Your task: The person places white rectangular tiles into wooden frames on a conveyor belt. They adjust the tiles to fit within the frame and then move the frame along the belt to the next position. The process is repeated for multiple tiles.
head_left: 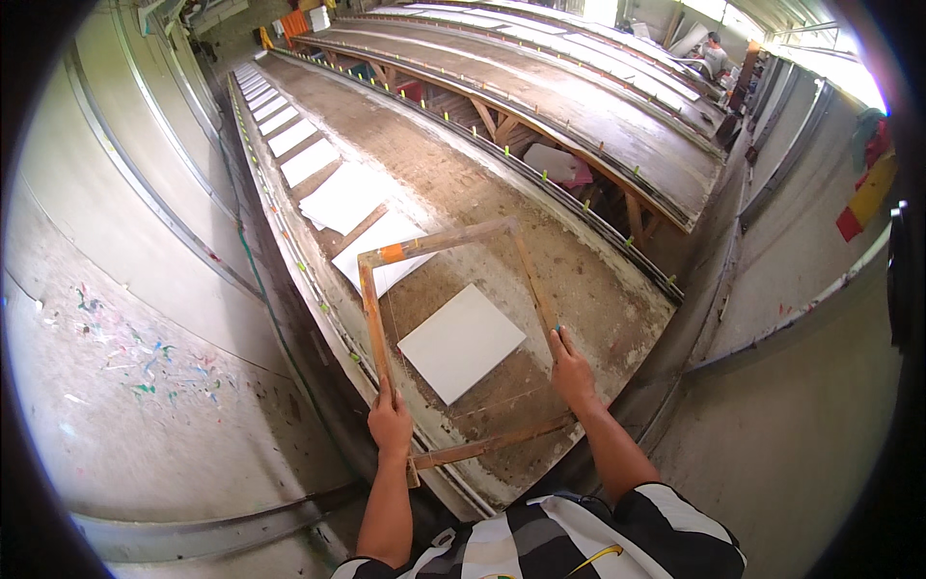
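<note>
Both of my hands hold a wooden frame (372, 314), four-sided and stained, above the near end of a long table (617, 289). My left hand (390, 425) is closed round its left bar, near the lower corner. On the right bar, my right hand (571, 374) is closed with the fingers along the wood. A patch of orange tape (391, 253) marks the far left corner. Inside the frame's outline shows a white rectangle (463, 343); whether it lies on the table or belongs to the frame I cannot tell. Just beyond the frame lie white sheets (386, 246).
More white sheets (311, 162) run in a row along the table's left side. A rail (521, 164) with small yellow-green clips follows its right edge. Further right stand other long tables (579, 106), and a person (714, 56) is at the far right. A paint-spotted pale wall (145, 357) rises at left.
</note>
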